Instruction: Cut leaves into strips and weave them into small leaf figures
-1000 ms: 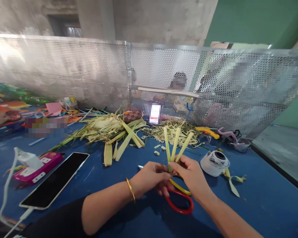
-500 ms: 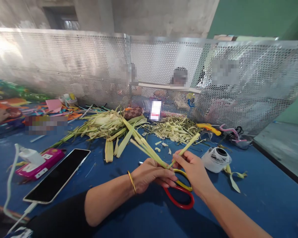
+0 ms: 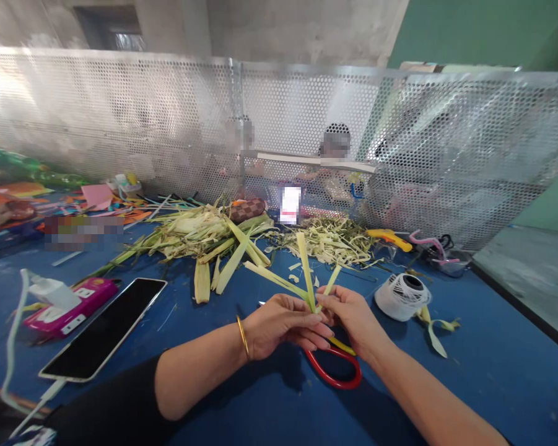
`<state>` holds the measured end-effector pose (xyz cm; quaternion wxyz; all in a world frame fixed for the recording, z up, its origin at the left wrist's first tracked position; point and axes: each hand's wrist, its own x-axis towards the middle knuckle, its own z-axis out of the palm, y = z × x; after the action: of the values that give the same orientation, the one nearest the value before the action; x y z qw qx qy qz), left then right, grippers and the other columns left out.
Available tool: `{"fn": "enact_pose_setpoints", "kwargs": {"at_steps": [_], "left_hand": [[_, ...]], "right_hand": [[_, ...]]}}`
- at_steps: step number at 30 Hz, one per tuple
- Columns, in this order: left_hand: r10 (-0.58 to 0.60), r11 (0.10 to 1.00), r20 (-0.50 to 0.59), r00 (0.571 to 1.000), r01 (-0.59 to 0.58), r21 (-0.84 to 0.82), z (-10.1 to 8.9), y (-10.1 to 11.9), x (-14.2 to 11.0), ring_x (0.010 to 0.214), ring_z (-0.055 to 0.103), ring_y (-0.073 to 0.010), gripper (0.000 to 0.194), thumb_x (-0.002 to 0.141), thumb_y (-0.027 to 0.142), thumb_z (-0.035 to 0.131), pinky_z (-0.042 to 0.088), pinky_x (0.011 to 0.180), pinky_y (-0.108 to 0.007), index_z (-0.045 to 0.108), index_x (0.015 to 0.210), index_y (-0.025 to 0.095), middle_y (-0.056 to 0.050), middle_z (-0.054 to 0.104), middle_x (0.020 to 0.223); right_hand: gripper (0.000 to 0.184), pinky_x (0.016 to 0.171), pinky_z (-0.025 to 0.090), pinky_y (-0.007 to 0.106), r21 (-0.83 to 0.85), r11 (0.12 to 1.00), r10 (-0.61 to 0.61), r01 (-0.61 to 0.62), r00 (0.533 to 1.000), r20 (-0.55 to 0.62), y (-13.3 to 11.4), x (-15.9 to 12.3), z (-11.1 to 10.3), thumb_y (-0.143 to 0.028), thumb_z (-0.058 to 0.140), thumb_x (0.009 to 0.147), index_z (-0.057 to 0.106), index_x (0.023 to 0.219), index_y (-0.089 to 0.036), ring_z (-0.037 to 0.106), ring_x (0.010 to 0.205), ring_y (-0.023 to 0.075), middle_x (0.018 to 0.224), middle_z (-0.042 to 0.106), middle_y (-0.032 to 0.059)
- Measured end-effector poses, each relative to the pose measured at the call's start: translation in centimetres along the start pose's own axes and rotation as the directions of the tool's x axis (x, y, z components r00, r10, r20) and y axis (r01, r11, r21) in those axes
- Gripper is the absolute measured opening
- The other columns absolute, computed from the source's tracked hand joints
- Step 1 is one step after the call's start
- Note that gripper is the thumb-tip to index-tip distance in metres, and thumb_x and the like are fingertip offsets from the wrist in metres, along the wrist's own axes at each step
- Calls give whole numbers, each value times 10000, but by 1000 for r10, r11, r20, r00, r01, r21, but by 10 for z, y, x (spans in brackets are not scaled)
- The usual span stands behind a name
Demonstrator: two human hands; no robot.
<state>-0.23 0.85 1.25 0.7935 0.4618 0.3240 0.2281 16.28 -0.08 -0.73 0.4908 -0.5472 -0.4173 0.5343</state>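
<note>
Left hand (image 3: 290, 325) pinches leaf strips (image 3: 305, 267) at base, likely to steady fan; right hand (image 3: 348, 314) pinches one strip; spool (image 3: 402, 300) toward table (image 3: 496, 365) right edge.

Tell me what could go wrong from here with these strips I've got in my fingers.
The pale green strips fan out from one small pinch between your left hand and right hand, so a loosened grip might let one slip.

The scissors lie beneath your hands, with a blade tip showing beyond the left one; a finger could brush it.

The white spool stands close to your right hand and might get knocked.
</note>
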Motion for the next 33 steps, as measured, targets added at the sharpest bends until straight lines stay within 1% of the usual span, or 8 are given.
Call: {"fn": "enact_pose_setpoints", "kwargs": {"at_steps": [3, 7, 9, 12, 17, 25, 28, 33], "left_hand": [[-15, 1000, -48, 999, 16, 23, 1, -2, 1, 651, 691, -152, 292, 658, 350, 774, 495, 590, -218, 695, 781, 97, -100, 736, 808], [-44, 999, -96, 994, 45, 7, 2, -3, 2, 635, 687, -148, 292, 657, 334, 778, 490, 567, -211, 666, 782, 95, -104, 735, 793], [-54, 998, -96, 994, 55, 8, 2, -4, 3, 632, 684, -147, 265, 665, 317, 768, 488, 562, -211, 656, 759, 97, -105, 735, 791], [-64, 997, -78, 995, 68, 37, 3, -6, 4, 618, 676, -137, 193, 697, 274, 724, 483, 564, -213, 663, 754, 99, -99, 737, 794], [-106, 993, -77, 991, 109, 36, 5, -3, 3, 649, 686, -149, 159, 707, 246, 692, 488, 604, -226, 680, 775, 103, -105, 741, 820], [-60, 998, -96, 994, 60, -1, 1, -3, 5, 657, 690, -166, 416, 719, 505, 696, 480, 595, -236, 675, 820, 102, -118, 735, 820], [-46, 998, -139, 989, 40, -43, 1, -4, 6, 648, 687, -156, 352, 771, 459, 664, 481, 599, -234, 660, 796, 108, -102, 729, 787], [40, 995, -230, 972, -60, -78, 1, 1, 6, 587, 646, -119, 256, 793, 375, 645, 455, 528, -200, 639, 742, 125, -40, 684, 659]], "right_hand": [[308, 406, 306, 227, -302, 953, 32, -31, 999, -1, -2, 2, -7, -457, 700, 644, 559, 713, -192, 436, 368, 101, 442, 542, -50], [272, 448, 316, 249, -688, 687, -409, 235, 907, -99, -13, -1, -18, -423, 654, 724, 518, 603, -221, 424, 423, 112, 454, 489, -43], [217, 524, 391, 259, -632, 668, -534, 392, 845, -40, -18, -7, -16, -418, 590, 792, 579, 706, -219, 493, 526, 133, 573, 548, -15], [190, 629, 465, 270, -454, 743, -534, 492, 844, 40, -21, -18, -6, -371, 602, 792, 611, 883, -205, 554, 657, 150, 755, 605, 15], [178, 579, 428, 250, -480, 757, -461, 444, 883, 91, -17, -24, 4, -326, 580, 803, 527, 679, -209, 493, 590, 131, 614, 520, -26], [189, 694, 513, 298, -410, 804, -433, 430, 897, 91, -14, -22, -1, -386, 535, 858, 607, 907, -218, 632, 764, 186, 836, 672, 35], [141, 709, 514, 304, -497, 645, -622, 580, 777, 100, -12, -21, -4, -329, 557, 863, 629, 901, -214, 633, 773, 181, 885, 671, 51], [167, 711, 499, 282, -593, -30, -804, 804, 334, 493, -15, -27, -6, -159, 491, 906, 646, 869, -206, 636, 786, 155, 847, 677, 53]]}}
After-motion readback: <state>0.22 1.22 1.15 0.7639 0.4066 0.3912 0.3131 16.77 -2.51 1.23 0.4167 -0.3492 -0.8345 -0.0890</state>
